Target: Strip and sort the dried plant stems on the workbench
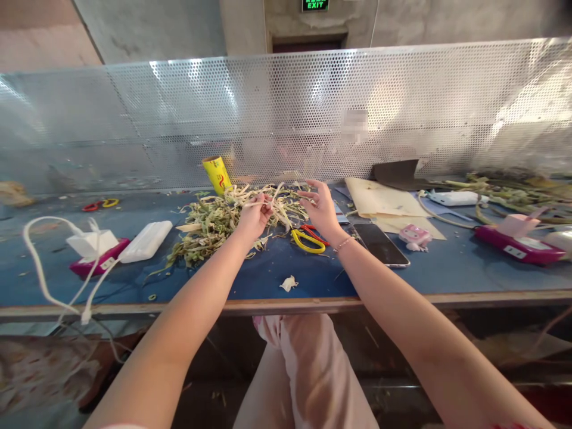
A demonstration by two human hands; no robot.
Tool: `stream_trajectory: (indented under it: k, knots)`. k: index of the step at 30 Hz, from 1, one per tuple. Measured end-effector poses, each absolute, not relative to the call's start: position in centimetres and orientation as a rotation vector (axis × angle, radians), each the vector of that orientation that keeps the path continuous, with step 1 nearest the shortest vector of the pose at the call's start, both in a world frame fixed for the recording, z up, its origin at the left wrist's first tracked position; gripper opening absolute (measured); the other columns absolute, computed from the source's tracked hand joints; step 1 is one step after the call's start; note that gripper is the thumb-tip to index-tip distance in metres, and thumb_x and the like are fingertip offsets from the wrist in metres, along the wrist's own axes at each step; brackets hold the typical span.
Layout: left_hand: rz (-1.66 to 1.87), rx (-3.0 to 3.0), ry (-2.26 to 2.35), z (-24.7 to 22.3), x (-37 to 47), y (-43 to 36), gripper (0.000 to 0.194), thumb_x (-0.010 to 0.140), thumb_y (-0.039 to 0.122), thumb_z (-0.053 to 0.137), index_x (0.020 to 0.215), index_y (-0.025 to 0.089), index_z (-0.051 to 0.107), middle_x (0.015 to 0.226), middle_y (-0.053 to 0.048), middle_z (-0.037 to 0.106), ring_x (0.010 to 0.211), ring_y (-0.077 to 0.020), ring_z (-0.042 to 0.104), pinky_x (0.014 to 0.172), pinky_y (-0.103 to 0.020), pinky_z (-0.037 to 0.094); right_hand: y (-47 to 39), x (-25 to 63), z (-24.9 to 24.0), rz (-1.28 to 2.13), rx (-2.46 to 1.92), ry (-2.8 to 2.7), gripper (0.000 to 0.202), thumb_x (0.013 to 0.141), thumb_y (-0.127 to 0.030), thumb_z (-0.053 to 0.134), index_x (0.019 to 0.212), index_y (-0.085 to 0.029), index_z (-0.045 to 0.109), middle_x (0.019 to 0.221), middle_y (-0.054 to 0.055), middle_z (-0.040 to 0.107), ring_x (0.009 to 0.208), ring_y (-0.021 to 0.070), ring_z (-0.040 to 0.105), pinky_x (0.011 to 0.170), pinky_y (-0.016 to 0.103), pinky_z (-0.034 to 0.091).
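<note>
A heap of pale and green dried plant strips (203, 223) lies on the blue table. Over its right part, my left hand (257, 215) is closed in a pinch on a thin whitish strip (277, 193). My right hand (319, 208) is a little to the right, its fingers apart and bent, with nothing seen between them. Scissors with yellow and red handles (308, 241) lie just below, between the two hands. A small white scrap (289, 283) is near the table's front edge.
A yellow tube (217, 174) stands behind the heap. A phone (381, 244), a pink figure (414, 237) and brown paper (384, 198) lie at right. White power bank (146, 241) and cabled magenta socket (100, 257) are left. A perforated metal screen (179, 119) runs behind.
</note>
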State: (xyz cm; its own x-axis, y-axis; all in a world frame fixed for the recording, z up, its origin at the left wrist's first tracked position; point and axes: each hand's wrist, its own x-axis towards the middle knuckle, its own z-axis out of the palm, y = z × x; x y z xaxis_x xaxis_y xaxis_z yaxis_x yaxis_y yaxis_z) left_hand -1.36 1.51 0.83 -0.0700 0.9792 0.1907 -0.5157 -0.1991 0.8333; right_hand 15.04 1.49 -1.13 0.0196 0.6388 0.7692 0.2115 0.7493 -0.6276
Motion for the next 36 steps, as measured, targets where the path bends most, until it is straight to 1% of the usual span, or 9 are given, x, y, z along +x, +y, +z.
stream_trajectory:
  k: [3, 6, 9, 13, 19, 24, 30, 33, 36]
  knots:
    - [1.41, 0.968, 0.742, 0.7, -1.3, 1.5, 0.012, 0.073, 0.021, 0.062, 0.066, 0.012, 0.058, 0.05, 0.004, 0.049, 0.038, -0.0004, 0.037, 0.039, -0.014, 0.035, 0.6, 15.0, -0.5, 0.159, -0.696, -1.815, 0.041, 0.074, -0.019, 0.055, 0.114, -0.028, 0.052, 0.125, 0.006, 0.048, 0.116, 0.021, 0.045, 0.094, 0.042, 0.042]
    - [1.259, 1.038, 0.755, 0.5, -0.9, 1.3, 0.014, 0.067, 0.019, 0.067, 0.061, 0.012, 0.057, 0.047, 0.003, 0.049, 0.037, -0.0013, 0.038, 0.037, -0.015, 0.033, 0.2, 14.8, -0.3, 0.02, -0.679, -2.0, 0.032, 0.075, -0.023, 0.058, 0.106, -0.028, 0.059, 0.12, 0.004, 0.055, 0.117, 0.0223, 0.044, 0.1, 0.047, 0.032]
    - [1.198, 1.054, 0.781, 0.3, -0.6, 1.0, 0.015, 0.065, 0.016, 0.068, 0.055, 0.012, 0.056, 0.046, 0.002, 0.05, 0.04, -0.0028, 0.043, 0.04, -0.017, 0.037, 0.4, 14.7, -0.5, 0.012, -0.694, -2.061, 0.02, 0.078, -0.023, 0.053, 0.095, -0.025, 0.065, 0.101, 0.005, 0.064, 0.098, 0.0194, 0.056, 0.092, 0.041, 0.04]
    - [1.176, 1.028, 0.804, 0.1, -0.5, 0.9, 0.008, 0.067, 0.011, 0.064, 0.06, 0.012, 0.06, 0.05, 0.002, 0.054, 0.044, -0.0037, 0.048, 0.047, -0.017, 0.042, 0.6, 14.8, -0.9, 0.014, -0.688, -2.001, 0.018, 0.08, -0.022, 0.049, 0.077, -0.021, 0.067, 0.083, 0.006, 0.064, 0.081, 0.0164, 0.058, 0.081, 0.032, 0.045]
    - [1.22, 1.094, 0.692, 0.3, -0.7, 0.9, 0.013, 0.064, 0.004, 0.062, 0.072, 0.013, 0.065, 0.059, 0.0, 0.061, 0.053, -0.006, 0.055, 0.057, -0.02, 0.045, 0.1, 14.6, -0.8, 0.124, -0.727, -1.946, 0.029, 0.083, -0.019, 0.038, 0.097, -0.021, 0.063, 0.094, 0.008, 0.058, 0.09, 0.017, 0.055, 0.084, 0.033, 0.045]
    - [1.3, 1.225, 0.626, 0.2, -0.6, 0.8, 0.033, 0.057, 0.003, 0.066, 0.086, 0.017, 0.064, 0.081, -0.002, 0.066, 0.074, -0.0099, 0.061, 0.074, -0.025, 0.046, 1.0, 14.5, -1.2, 0.428, -0.846, -1.681, 0.032, 0.075, -0.016, 0.036, 0.093, -0.019, 0.063, 0.095, 0.007, 0.059, 0.083, 0.0158, 0.057, 0.073, 0.031, 0.049]
    - [1.41, 1.496, 0.63, 0.2, -0.6, 0.1, 0.034, 0.055, 0.013, 0.073, 0.083, 0.018, 0.056, 0.067, 0.004, 0.058, 0.06, -0.0059, 0.054, 0.062, -0.021, 0.045, 2.1, 14.6, -1.7, 0.735, -0.991, -1.456, 0.035, 0.071, -0.021, 0.033, 0.092, -0.016, 0.061, 0.087, 0.006, 0.062, 0.052, 0.011, 0.055, 0.05, 0.027, 0.047]
    - [1.354, 1.618, 0.618, 0.7, -0.3, -0.7, 0.043, 0.053, 0.014, 0.074, 0.089, 0.02, 0.052, 0.065, 0.004, 0.059, 0.059, -0.0073, 0.055, 0.06, -0.021, 0.045, 2.2, 14.8, -1.7, 0.612, -1.018, -1.48, 0.034, 0.07, -0.018, 0.032, 0.087, -0.016, 0.062, 0.081, 0.005, 0.063, 0.05, 0.0101, 0.053, 0.054, 0.027, 0.048]
    - [1.322, 1.673, 0.642, 1.0, -0.1, -1.3, 0.051, 0.06, 0.019, 0.071, 0.107, 0.023, 0.05, 0.065, 0.004, 0.06, 0.056, -0.0086, 0.056, 0.059, -0.023, 0.046, 2.2, 15.0, -1.7, 0.436, -1.031, -1.538, 0.032, 0.07, -0.016, 0.032, 0.08, -0.016, 0.063, 0.078, 0.005, 0.062, 0.062, 0.0137, 0.057, 0.066, 0.031, 0.048]
